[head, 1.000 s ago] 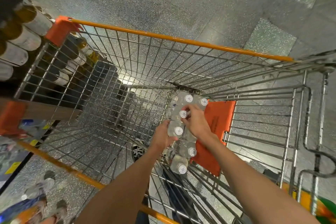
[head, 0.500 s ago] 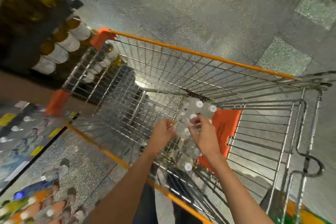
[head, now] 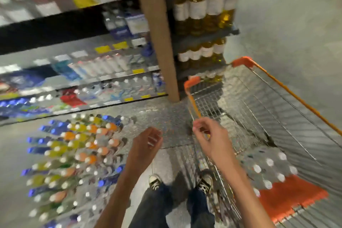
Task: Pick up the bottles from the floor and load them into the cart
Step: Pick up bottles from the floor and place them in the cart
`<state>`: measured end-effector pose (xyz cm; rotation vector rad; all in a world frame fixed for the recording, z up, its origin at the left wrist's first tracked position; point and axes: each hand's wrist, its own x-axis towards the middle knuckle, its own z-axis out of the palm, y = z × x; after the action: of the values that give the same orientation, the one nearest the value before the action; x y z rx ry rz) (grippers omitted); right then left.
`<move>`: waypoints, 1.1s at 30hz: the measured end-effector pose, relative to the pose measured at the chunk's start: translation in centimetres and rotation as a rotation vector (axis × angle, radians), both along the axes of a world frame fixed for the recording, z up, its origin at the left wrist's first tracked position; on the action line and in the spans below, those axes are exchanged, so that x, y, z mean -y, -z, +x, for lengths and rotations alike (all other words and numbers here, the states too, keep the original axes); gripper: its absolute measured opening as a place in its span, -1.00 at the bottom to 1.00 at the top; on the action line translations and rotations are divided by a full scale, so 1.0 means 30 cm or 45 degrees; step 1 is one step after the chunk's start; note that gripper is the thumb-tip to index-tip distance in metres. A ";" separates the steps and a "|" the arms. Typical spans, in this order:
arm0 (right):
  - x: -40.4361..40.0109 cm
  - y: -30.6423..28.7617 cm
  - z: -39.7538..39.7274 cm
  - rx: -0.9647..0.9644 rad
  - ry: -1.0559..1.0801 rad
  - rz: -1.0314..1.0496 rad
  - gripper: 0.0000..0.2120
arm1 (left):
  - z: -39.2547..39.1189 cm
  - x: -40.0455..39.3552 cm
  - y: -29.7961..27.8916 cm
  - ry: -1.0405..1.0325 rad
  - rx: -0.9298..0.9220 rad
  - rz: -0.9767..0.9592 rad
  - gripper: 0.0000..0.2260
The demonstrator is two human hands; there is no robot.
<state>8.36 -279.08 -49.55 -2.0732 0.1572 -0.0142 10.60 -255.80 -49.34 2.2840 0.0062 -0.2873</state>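
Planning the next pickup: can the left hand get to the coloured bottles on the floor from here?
Probably yes. The left hand is empty, fingers relaxed, over bare floor beside the coloured bottles, with nothing between them; it would only need to go down.

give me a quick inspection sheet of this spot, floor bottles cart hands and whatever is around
surface: grey speckled floor, image blurred by motion
job's things: many colourful bottles stand on the floor at left; clear bottles already lie in the cart at right
clutter: nothing seen
hands: left hand and right hand both empty, fingers loosely curled, between bottles and cart
cables: nothing seen
surroundings: store shelves with drinks, oil bottles beside a brown post; person's shoes below
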 end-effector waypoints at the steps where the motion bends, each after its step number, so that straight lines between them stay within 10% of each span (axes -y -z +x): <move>1: -0.057 -0.019 0.029 0.010 -0.066 -0.017 -0.89 | -0.019 -0.066 -0.016 -0.047 0.024 0.005 -0.90; 19: -1.254 -0.082 0.260 -0.079 -0.752 -0.176 -0.89 | -0.286 -1.283 -0.024 -0.874 -0.062 -0.027 -0.90; 33: -1.537 0.124 0.859 -0.287 -1.078 -0.249 -0.89 | 0.087 -1.425 0.206 -1.092 -0.175 0.014 -0.90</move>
<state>34.14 -232.98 -53.28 -2.1799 -0.6115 0.7431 13.21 -213.05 -55.51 2.0517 1.0223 0.0141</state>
